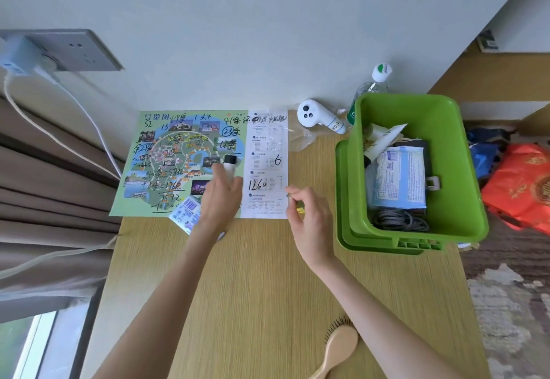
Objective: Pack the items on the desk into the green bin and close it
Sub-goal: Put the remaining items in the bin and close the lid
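My right hand [309, 218] covers most of a small yellow thing [300, 210], so I cannot name it. My left hand [221, 200] hides the lower end of a white tube [229, 165], perhaps a marker. The hairbrush [339, 349] runs off the bottom edge.

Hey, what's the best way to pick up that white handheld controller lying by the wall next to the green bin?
Take the white controller by its narrow labelled handle, probably pinching across it from above. It lies flat on the desk, its round buttoned head is wider, and the green bin crowds the handle's right end.
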